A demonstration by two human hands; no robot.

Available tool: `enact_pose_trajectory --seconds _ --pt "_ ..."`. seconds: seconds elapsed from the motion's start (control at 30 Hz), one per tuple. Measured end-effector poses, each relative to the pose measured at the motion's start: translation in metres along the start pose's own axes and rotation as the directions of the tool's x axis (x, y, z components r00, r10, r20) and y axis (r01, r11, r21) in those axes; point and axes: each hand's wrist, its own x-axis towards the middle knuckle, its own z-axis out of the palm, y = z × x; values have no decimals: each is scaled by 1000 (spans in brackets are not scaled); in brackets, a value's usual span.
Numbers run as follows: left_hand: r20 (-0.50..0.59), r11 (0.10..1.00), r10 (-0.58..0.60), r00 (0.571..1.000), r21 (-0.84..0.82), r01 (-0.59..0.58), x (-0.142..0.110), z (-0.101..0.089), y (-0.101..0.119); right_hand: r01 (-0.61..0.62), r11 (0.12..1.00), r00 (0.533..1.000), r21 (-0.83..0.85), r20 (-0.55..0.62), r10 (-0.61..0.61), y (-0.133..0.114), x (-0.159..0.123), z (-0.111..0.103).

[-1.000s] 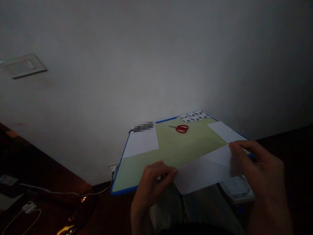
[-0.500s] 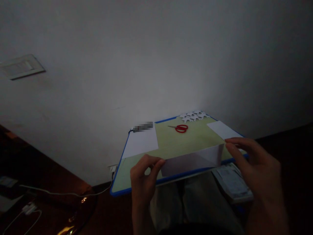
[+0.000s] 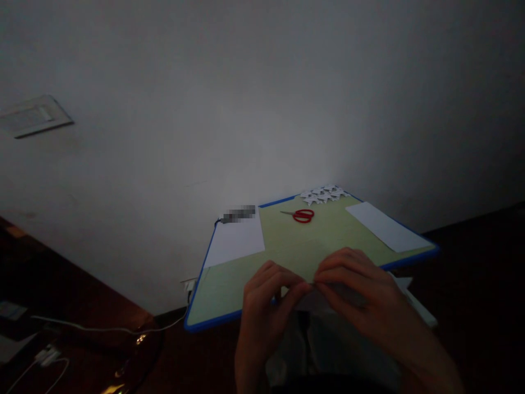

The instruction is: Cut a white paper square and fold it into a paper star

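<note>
My left hand and my right hand meet above the near edge of the table, fingertips touching or nearly so. Between them they pinch a piece of white paper, mostly hidden behind the fingers. Both hands have thumb and forefinger closed at the paper's upper edge. Farther back on the table lie red-handled scissors, blades pointing left. Several small folded white paper pieces sit in a cluster at the far edge.
The pale green table has a blue rim and stands by a grey wall. White sheets lie at its left and right. A blurred dark object rests on the left sheet. A white cable runs at lower left.
My hands have come together from far apart, the right moving left and the left moving slightly right. The paper, stretched wide before, is now mostly hidden between them.
</note>
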Motion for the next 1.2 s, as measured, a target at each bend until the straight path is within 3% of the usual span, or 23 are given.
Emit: enact_pose_trajectory --seconds 0.33,0.87,1.2 --pt "23 994 11 1000 -105 -8 0 2 -1 33 998 999 56 -42 -30 2 4 10" --pt "6 993 -110 994 -32 110 -1 -4 -3 -2 996 1000 90 -23 4 1 9 17" --pt "-97 999 -36 995 34 40 5 1 0 -51 992 997 119 -51 58 3 9 19"
